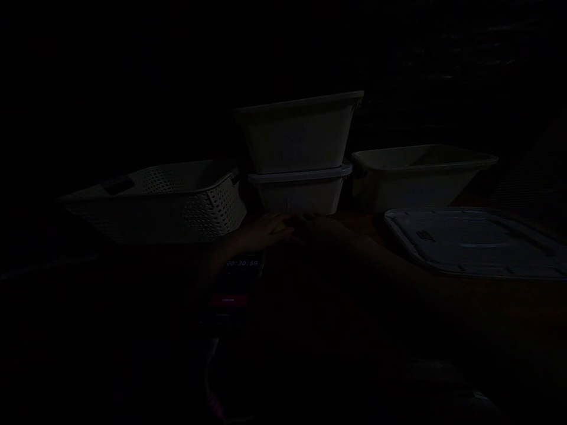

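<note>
The scene is very dark. My left hand (268,229) reaches in from the left, fingers pointing right, low in front of two stacked bins. My right hand (312,223) comes from the other side and meets it, or nearly so. A faint yellowish patch (281,226) shows by the left fingers; I cannot make out what it is. Darkness hides how the fingers of both hands are bent. Behind the hands stands the lower lidded bin (301,193), with an upper pale bin (299,139) on top. Below my left wrist lies a phone (234,280) showing a running timer.
A perforated plastic basket (212,209) stands at the left. On the right is another pale bin (411,186), open at the top, with a flat lid (473,242) lying in front of it. A pale cable (210,360) runs below the phone.
</note>
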The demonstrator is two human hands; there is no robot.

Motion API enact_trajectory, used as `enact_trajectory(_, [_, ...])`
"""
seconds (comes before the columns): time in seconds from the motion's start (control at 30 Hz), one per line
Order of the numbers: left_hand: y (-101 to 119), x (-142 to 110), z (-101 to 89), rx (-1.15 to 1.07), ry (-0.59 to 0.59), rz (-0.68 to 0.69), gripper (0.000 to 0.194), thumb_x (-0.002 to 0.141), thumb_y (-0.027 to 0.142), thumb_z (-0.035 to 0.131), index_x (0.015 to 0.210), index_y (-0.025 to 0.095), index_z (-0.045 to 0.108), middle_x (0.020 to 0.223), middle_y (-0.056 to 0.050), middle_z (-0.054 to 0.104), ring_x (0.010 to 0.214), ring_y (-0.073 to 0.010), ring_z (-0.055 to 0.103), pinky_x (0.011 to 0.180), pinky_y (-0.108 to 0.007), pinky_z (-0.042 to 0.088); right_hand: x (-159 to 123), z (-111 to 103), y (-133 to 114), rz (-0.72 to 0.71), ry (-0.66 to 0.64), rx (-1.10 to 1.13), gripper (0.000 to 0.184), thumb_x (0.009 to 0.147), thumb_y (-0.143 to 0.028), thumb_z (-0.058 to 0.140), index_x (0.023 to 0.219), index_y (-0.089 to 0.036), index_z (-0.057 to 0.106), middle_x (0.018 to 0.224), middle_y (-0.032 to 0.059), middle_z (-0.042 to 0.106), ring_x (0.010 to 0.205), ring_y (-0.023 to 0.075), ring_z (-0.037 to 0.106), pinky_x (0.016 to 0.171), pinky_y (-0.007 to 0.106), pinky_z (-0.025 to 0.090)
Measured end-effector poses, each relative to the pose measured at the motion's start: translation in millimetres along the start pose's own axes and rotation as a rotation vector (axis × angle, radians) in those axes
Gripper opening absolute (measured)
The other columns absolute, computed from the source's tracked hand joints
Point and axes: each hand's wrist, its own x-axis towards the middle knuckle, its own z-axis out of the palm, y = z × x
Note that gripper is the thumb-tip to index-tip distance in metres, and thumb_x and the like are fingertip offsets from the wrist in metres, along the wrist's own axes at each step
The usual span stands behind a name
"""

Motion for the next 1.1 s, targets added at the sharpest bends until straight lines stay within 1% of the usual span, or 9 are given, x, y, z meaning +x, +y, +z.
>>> enact_trajectory(0.13, [-0.1, 0.6, -0.3, -0.005, -0.006, 0.025, 0.05, 0.092, 0.045, 0.037, 0.136, 0.02, 0.036, 0.14, -0.007, 0.043, 0.127, -0.0196, 0.042, 0.106, -0.033, 0.032, -0.7, -0.9, -1.1, 0.015, -0.007, 0.004, 0.05, 0.091, -0.047, 0.038, 0.128, -0.013, 0.046, 0.123, 0.017, 0.057, 0.105, 0.0272, 0.058, 0.08, 0.036, 0.046])
enact_trajectory(0.27, [-1.1, 0.6, 0.2, 0.005, -0.009, 0.01, 0.05, 0.092, 0.047, 0.036, 0.137, 0.023, 0.036, 0.141, -0.006, 0.042, 0.128, -0.0204, 0.041, 0.106, -0.034, 0.031, -2.0, -1.6, -2.2, 0.011, 0.003, 0.013, 0.049, 0.091, -0.047, 0.036, 0.128, -0.015, 0.045, 0.125, 0.016, 0.056, 0.105, 0.0262, 0.058, 0.08, 0.036, 0.047])
enact_trajectory(0.5, [2.0, 0.1, -1.2, 0.001, -0.018, -0.01, 0.051, 0.092, 0.048, 0.036, 0.136, 0.022, 0.037, 0.14, -0.007, 0.043, 0.127, -0.021, 0.041, 0.106, -0.035, 0.031, -1.2, -1.3, -1.5, 0.004, 0.008, 0.0, 0.049, 0.091, -0.046, 0.038, 0.127, -0.014, 0.046, 0.122, 0.0155, 0.057, 0.103, 0.0262, 0.058, 0.078, 0.034, 0.047])
enact_trajectory(0.67, [-0.7, 0.7, 0.2, -0.003, -0.004, 0.0, 0.049, 0.092, 0.048, 0.036, 0.136, 0.025, 0.036, 0.141, -0.004, 0.042, 0.128, -0.02, 0.041, 0.106, -0.035, 0.031, -1.0, -0.1, -1.1, 0.009, 0.011, 0.011, 0.049, 0.091, -0.048, 0.038, 0.126, -0.015, 0.047, 0.122, 0.0156, 0.057, 0.104, 0.0257, 0.058, 0.08, 0.035, 0.047])
enact_trajectory(0.8, [-3.4, 0.7, 1.5, 0.0, -0.008, 0.004, 0.05, 0.092, 0.048, 0.036, 0.136, 0.024, 0.036, 0.141, -0.006, 0.041, 0.128, -0.0205, 0.04, 0.106, -0.035, 0.031, -2.0, -0.6, -1.6, 0.008, 0.013, 0.017, 0.05, 0.091, -0.049, 0.035, 0.127, -0.016, 0.047, 0.122, 0.0155, 0.057, 0.103, 0.0257, 0.059, 0.079, 0.035, 0.047])
enact_trajectory(0.9, [-3.8, 0.5, 1.5, 0.005, -0.007, -0.003, 0.051, 0.092, 0.049, 0.036, 0.136, 0.024, 0.037, 0.141, -0.006, 0.042, 0.128, -0.0209, 0.041, 0.105, -0.035, 0.032, -1.9, -1.4, -1.6, 0.01, 0.001, 0.017, 0.049, 0.091, -0.049, 0.036, 0.125, -0.015, 0.048, 0.122, 0.0166, 0.057, 0.105, 0.0265, 0.058, 0.08, 0.036, 0.046])
enact_trajectory(1.03, [-3.5, 0.7, 1.1, 0.0, -0.003, 0.025, 0.052, 0.092, 0.049, 0.035, 0.137, 0.023, 0.036, 0.141, -0.006, 0.042, 0.128, -0.02, 0.041, 0.106, -0.034, 0.032, -0.6, -1.4, -1.3, 0.012, -0.007, 0.014, 0.051, 0.091, -0.048, 0.037, 0.128, -0.014, 0.046, 0.122, 0.0176, 0.057, 0.106, 0.0273, 0.057, 0.08, 0.037, 0.046])
enact_trajectory(1.1, [-3.2, 0.7, 0.8, 0.011, -0.002, 0.011, 0.053, 0.092, 0.05, 0.036, 0.138, 0.023, 0.035, 0.141, -0.006, 0.041, 0.128, -0.0207, 0.04, 0.106, -0.034, 0.031, -0.6, -1.9, -1.7, 0.015, -0.01, 0.009, 0.051, 0.091, -0.047, 0.038, 0.128, -0.014, 0.046, 0.123, 0.0175, 0.056, 0.106, 0.0275, 0.058, 0.08, 0.037, 0.046])
